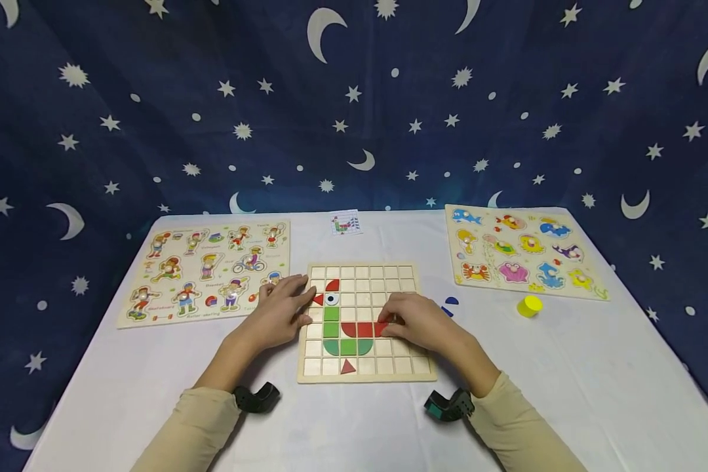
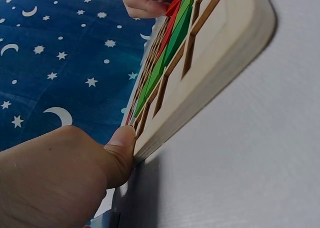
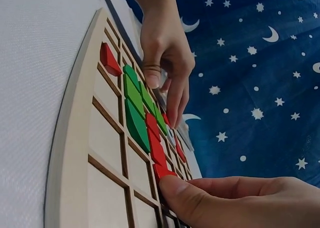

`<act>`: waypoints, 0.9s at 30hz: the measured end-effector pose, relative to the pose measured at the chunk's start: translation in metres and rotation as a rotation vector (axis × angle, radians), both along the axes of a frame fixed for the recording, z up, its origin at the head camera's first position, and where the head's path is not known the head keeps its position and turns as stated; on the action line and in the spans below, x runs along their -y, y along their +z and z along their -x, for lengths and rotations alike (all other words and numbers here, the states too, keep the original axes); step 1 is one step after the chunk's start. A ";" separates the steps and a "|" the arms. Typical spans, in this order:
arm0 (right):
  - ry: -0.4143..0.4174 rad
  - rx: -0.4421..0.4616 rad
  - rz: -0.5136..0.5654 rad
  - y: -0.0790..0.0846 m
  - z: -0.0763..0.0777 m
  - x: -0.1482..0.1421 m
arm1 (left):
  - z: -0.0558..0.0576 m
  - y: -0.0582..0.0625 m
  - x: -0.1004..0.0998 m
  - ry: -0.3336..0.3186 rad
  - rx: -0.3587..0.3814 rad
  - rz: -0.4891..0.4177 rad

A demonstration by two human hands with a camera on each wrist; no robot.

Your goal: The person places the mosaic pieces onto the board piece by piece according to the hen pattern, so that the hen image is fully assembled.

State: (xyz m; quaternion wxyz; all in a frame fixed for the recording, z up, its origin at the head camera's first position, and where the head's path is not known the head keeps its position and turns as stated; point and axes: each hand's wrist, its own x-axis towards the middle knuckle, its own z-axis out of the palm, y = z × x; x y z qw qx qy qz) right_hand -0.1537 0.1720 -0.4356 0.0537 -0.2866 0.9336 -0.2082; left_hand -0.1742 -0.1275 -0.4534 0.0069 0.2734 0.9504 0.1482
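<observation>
A gridded board (image 1: 385, 366) and two puzzles (image 1: 190, 272) (image 1: 528, 257) share the table (image 1: 348, 426) (white-draped).

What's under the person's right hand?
The right hand pinches a red piece ending a red row on the wooden board. Its fingers cover part of that piece; from above, anything beneath the hand is hidden.

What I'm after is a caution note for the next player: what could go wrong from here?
The right hand pinches the end red piece; a slight push could knock the red pieces beside it askew. The left hand touches the left edge of the board; a nudge might shift everything on it. Two blue pieces lie off the board near the right hand and could perhaps be brushed away.
</observation>
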 end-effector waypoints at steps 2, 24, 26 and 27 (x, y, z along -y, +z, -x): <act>0.014 -0.025 -0.003 -0.001 0.000 0.001 | -0.001 0.001 0.001 -0.002 -0.004 0.003; 0.031 -0.059 -0.044 0.012 0.003 -0.010 | -0.003 0.004 -0.001 -0.006 -0.010 -0.007; -0.006 -0.048 -0.036 0.017 0.007 -0.020 | -0.004 0.004 -0.001 -0.005 -0.001 -0.010; -0.028 -0.044 -0.032 0.020 0.010 -0.027 | -0.004 0.004 -0.001 -0.003 0.004 -0.011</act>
